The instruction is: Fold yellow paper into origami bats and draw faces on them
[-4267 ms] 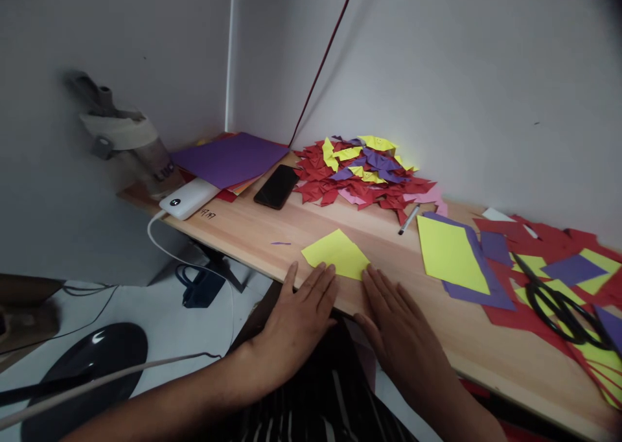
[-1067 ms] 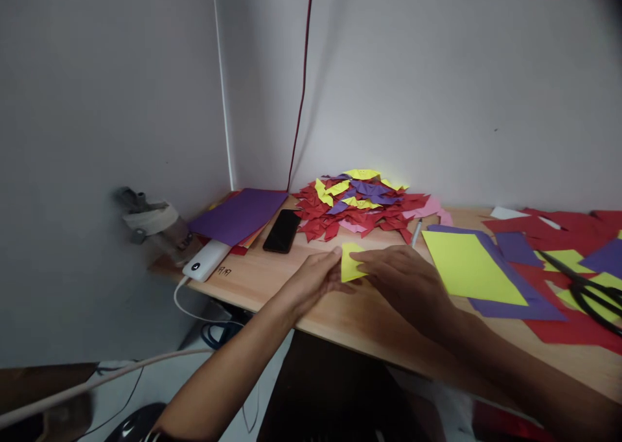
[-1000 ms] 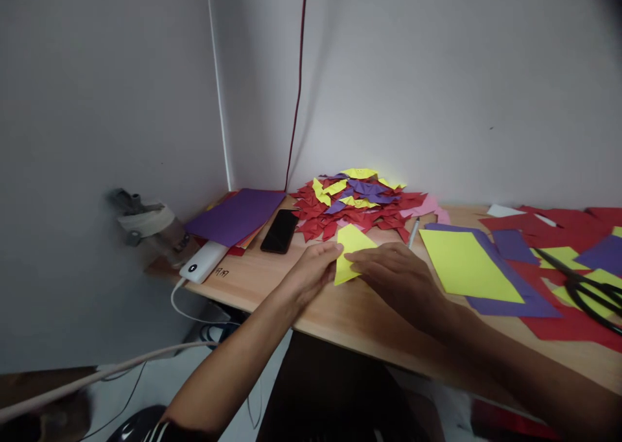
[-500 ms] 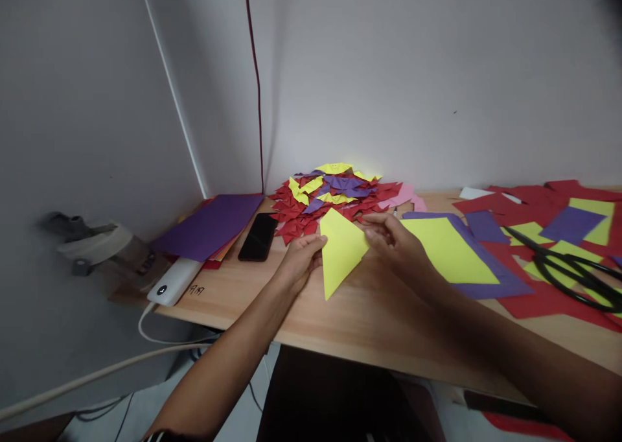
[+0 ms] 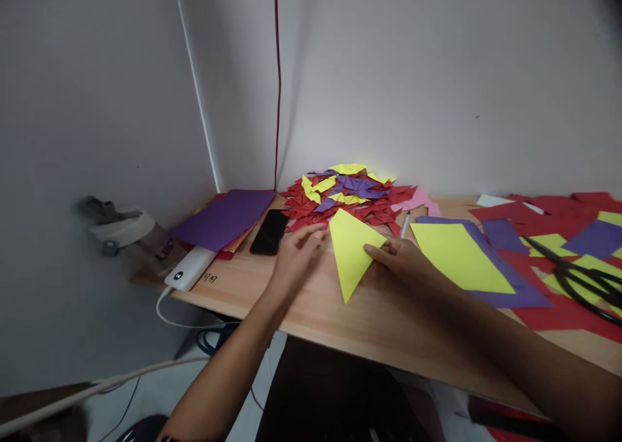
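A folded yellow paper [image 5: 350,251] with a pointed lower end is held up over the desk. My right hand [image 5: 396,257] pinches its right edge, thumb on the front face. Just left of the paper, my left hand [image 5: 299,251] is apart from it, fingers loosely curved and spread, holding nothing. Behind the paper lies a pile of folded red, purple and yellow paper pieces [image 5: 354,186]. To the right of my right hand, a yellow sheet [image 5: 461,257] rests on a purple sheet [image 5: 529,297].
Black scissors [image 5: 583,280] lie on red, purple and yellow scraps at the right. A phone [image 5: 269,232], purple paper stack [image 5: 226,218], white power bank [image 5: 190,268] and clear jug [image 5: 146,241] are at the left. A pen [image 5: 405,225] lies behind my right hand.
My left hand has let go of the yellow paper and moved slightly away. My right hand now grips its right edge, and the paper has turned a little. The view has shifted left.
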{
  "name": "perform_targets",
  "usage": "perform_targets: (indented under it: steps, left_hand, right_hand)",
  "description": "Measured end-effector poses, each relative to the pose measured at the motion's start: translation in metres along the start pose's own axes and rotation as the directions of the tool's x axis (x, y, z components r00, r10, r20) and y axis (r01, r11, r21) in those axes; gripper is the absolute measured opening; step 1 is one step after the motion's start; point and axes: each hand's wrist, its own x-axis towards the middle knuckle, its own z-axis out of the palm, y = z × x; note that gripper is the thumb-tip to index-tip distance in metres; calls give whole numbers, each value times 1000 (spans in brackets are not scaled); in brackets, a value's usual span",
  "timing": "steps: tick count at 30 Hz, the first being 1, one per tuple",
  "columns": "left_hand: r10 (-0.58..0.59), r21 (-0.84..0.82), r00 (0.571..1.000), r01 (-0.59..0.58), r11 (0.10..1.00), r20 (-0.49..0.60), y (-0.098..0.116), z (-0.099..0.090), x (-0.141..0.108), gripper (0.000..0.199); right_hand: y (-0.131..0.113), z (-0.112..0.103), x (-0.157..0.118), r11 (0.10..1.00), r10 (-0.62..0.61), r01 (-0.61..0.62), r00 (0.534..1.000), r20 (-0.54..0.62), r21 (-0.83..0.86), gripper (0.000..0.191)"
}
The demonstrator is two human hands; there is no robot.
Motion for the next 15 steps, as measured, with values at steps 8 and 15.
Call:
perform_targets:
  steps: [8,15]
  left_hand:
    - [437,968,866,189,167,-244,6,-171,-61,51]
    - [237,931,904,365,5,-355,-9,-222,-70,68]
  right_hand:
    - [4,4,2,980,-85,84,996,3,-180,40]
    - [9,5,3,966,-170,174,985,37,-192,37]
